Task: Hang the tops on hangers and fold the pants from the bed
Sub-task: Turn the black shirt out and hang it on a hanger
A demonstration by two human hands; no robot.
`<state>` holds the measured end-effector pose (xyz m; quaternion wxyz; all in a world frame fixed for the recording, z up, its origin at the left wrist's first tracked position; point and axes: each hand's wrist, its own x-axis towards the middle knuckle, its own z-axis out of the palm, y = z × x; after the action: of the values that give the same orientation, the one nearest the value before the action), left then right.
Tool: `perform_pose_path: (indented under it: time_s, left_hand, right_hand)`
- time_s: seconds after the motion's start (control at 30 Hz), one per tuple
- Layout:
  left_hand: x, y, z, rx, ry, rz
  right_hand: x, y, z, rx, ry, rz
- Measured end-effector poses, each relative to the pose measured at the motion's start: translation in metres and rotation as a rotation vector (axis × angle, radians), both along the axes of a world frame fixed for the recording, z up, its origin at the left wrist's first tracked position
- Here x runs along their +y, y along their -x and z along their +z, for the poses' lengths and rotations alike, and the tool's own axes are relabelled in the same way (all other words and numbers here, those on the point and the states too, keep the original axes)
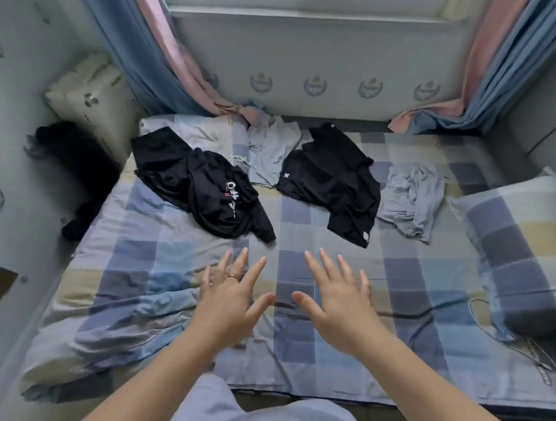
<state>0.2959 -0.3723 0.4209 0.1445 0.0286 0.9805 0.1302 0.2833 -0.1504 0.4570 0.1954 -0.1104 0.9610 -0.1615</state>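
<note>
Bed [427,282], covered in a checked sheet, runs left to right under both hands. Beyond the left fingertips lies a black printed top [207,187], rumpled, with its long axis slanting from far left to near right and its near end pointing at those fingers. Beyond the right fingertips a plain black garment [336,181] runs far to near, its labelled end closest. A crumpled grey garment [412,198] lies right of the right fingers. Another grey garment [270,152] lies farthest away, between the black pieces. The left hand [230,301] and right hand [339,310] are palm down with fingers straight and spread, holding nothing. A ring [233,276] sits on a left finger.
</note>
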Motion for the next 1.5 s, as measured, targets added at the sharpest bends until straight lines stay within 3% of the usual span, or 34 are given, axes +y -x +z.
perform_pose_path:
  time_s: [0.23,0.43,0.63,0.9,1.13,1.3,1.5]
  left_hand:
    - [-0.055,0.083,-0.036,-0.036,-0.055,0.014]
    - [-0.178,0.201,-0.115,-0.054,-0.051,0.025]
    - [-0.296,0.290,-0.186,-0.259,-0.072,-0.003]
    - [-0.398,0.372,-0.252,-0.265,-0.132,0.089]
    - [-0.469,0.437,-0.358,-0.305,-0.065,0.142]
    - [-0.514,0.509,-0.435,-0.227,0.020,0.172]
    - [-0.535,0.579,-0.511,-0.162,-0.080,0.451]
  right_hand:
    - [-0.042,0.082,-0.033,0.021,-0.023,-0.060]
    - [-0.147,0.197,-0.112,0.068,-0.077,-0.051]
    - [-0.253,0.271,-0.173,-0.014,-0.085,-0.040]
    - [-0.358,0.361,-0.223,-0.111,-0.161,0.059]
    - [-0.436,0.437,-0.321,-0.145,-0.148,0.144]
    - [-0.507,0.497,-0.410,-0.092,-0.155,0.252]
    - [-0.583,0.563,-0.504,-0.091,-0.144,0.073]
